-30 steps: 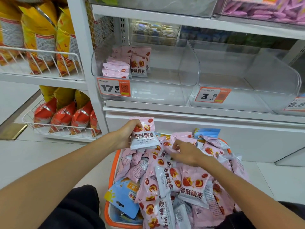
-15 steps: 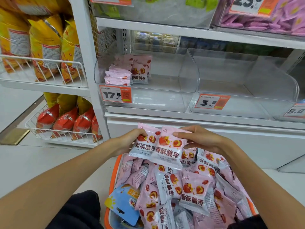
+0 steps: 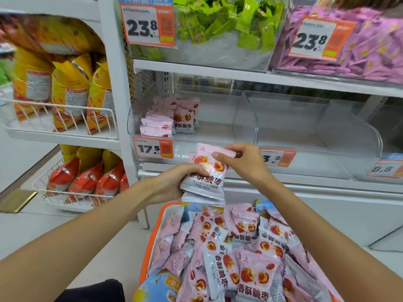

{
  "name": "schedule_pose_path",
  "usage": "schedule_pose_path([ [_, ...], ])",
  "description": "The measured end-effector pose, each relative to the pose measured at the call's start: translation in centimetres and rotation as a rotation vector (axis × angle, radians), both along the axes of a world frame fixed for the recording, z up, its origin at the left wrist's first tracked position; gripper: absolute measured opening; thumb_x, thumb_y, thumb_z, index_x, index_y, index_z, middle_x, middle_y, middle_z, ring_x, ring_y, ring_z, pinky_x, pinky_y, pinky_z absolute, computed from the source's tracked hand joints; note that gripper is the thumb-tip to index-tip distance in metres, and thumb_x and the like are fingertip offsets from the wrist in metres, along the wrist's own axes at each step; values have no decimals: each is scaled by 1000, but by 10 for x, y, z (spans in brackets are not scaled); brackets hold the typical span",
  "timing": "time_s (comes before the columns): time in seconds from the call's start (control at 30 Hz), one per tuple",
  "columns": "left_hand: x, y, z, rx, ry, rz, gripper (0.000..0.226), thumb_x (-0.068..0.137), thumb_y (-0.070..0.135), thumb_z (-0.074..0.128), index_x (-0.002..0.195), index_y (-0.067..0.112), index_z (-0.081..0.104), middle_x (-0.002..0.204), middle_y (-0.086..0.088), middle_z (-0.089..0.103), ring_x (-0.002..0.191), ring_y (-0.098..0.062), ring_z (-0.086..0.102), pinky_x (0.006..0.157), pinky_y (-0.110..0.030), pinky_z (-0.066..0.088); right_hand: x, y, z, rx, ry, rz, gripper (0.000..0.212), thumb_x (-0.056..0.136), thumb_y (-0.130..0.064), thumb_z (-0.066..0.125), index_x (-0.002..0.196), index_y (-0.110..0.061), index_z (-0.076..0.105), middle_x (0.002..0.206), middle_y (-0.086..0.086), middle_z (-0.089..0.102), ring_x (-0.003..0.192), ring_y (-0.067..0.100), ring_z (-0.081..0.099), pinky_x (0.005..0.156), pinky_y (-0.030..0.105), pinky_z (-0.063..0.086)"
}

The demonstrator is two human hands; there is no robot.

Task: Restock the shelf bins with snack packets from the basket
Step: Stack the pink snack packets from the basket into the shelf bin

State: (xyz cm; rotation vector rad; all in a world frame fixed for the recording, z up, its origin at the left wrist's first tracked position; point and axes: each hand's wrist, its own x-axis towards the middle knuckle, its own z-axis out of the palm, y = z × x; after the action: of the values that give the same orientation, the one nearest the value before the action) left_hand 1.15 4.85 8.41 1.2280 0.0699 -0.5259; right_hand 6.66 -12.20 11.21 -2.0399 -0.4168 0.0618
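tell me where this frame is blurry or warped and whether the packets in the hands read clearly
Head view: motion smear on the yellow bags at far left; wide-angle bending of the shelf post; even light, soft glare on the clear bin; the held packets, between left hand and right hand, are slightly soft, print readable.

Glossy plastic packets (image 3: pixel 205 175), clear smooth plastic bin (image 3: pixel 244 127), orange plastic basket (image 3: pixel 152 240), white wire rack (image 3: pixel 65 118)

Two bare forearms without sleeves, watch or rings; black trousers (image 3: pixel 93 290) at the lower edge.
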Motion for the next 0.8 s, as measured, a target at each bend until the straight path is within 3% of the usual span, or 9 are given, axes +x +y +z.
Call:
schedule_pose_path([
  [0.1, 10, 4, 21, 79, -99, 143, 17, 86, 7, 49, 72, 14, 57, 74, -3, 62, 66, -15, 59, 71, -28, 48, 6, 9, 20, -13, 130, -50, 57, 85, -49, 62, 133, -22, 48, 120, -1, 53, 106, 15, 53, 92, 32, 44],
  [0.2, 28, 16, 47, 113, -203, 231, 15, 83, 8, 51, 70, 14, 55, 64, -1, 62, 58, -13, 59, 61, -24, 47, 16, 17, 37, 72, 461, 89, 80, 81, -50, 67, 145, -19, 31, 140, -1, 44, 120, 18, 49, 94, 34, 43],
  [0.27, 41, 23, 62, 162, -238, 223, 3, 71, 15, 57, 72, 12, 58, 68, -4, 63, 61, -17, 58, 65, -28, 46, 28, 25, 45, 63, 422, 134, 66, 83, -43, 67, 139, -19, 42, 134, -1, 53, 115, 16, 53, 88, 31, 42],
  [0.37, 63, 32, 74, 287, -248, 223, 8, 66, 20, 58, 67, 13, 60, 71, -7, 63, 69, -22, 57, 73, -32, 44, 47, 41, 57, 123, 398, 156, 31, 88, -28, 64, 117, -19, 60, 112, -2, 67, 102, 13, 60, 90, 31, 45],
  [0.47, 88, 44, 81, 381, -235, 222, 7, 60, 25, 59, 58, 19, 63, 70, -6, 61, 74, -24, 53, 78, -35, 39, 71, 52, 59, 200, 449, 222, 26, 87, -19, 65, 112, -16, 63, 91, -5, 69, 82, 8, 63, 82, 26, 48],
  [0.53, 110, 54, 86, 453, -256, 156, 9, 66, 28, 60, 68, 20, 62, 75, -5, 62, 77, -23, 53, 79, -35, 39, 91, 60, 55, 261, 451, 225, 24, 87, -14, 65, 111, -12, 64, 81, -6, 69, 70, 6, 62, 75, 22, 46],
  [0.67, 146, 74, 97, 761, -260, -30, 22, 78, 40, 62, 86, 21, 65, 93, -7, 66, 87, -20, 52, 88, -37, 39, 125, 71, 42, 308, 409, 147, 34, 84, -10, 68, 117, -4, 63, 97, 4, 70, 81, 13, 63, 75, 22, 49],
  [0.73, 167, 83, 96, 961, -220, -75, 55, 69, 52, 69, 112, 18, 62, 121, -11, 61, 104, -21, 52, 101, -41, 37, 142, 78, 32, 204, 312, 101, 35, 81, -15, 73, 115, -9, 63, 100, 1, 70, 82, 10, 64, 66, 20, 49],
  [0.8, 183, 85, 93, 1225, -194, -107, 73, 74, 57, 68, 133, 17, 50, 142, -3, 46, 128, -23, 42, 110, -40, 28, 159, 85, 23, 57, 201, 73, 42, 76, -18, 79, 113, -12, 61, 104, 0, 69, 92, 15, 64, 75, 26, 52],
])
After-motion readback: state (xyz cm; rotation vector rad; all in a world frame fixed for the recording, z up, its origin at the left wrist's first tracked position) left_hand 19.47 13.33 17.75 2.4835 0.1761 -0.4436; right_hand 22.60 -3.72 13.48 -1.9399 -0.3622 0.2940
